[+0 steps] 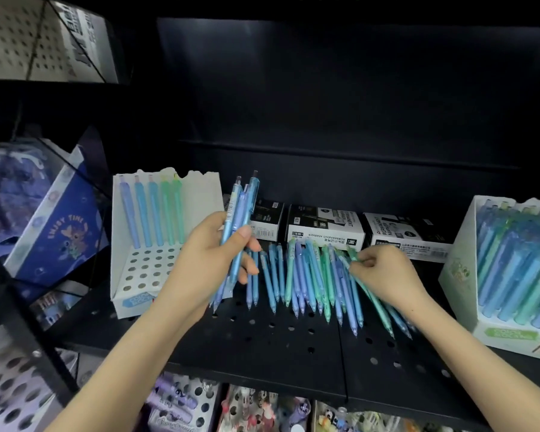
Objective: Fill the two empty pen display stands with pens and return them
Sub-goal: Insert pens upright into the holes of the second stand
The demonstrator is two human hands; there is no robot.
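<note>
A white pen display stand sits at the left of the black perforated shelf, with several blue and green pens in its back row and empty holes in front. My left hand grips a small bunch of blue pens upright beside that stand. A loose row of blue and green pens lies on the shelf in the middle. My right hand pinches a green pen at the right end of that row. A second white stand at the right is packed with pens.
Three black-and-white permanent marker boxes line the shelf behind the loose pens. A blue printed box leans at the far left. More stationery stands fill the shelf below. A black frame post runs down the left foreground.
</note>
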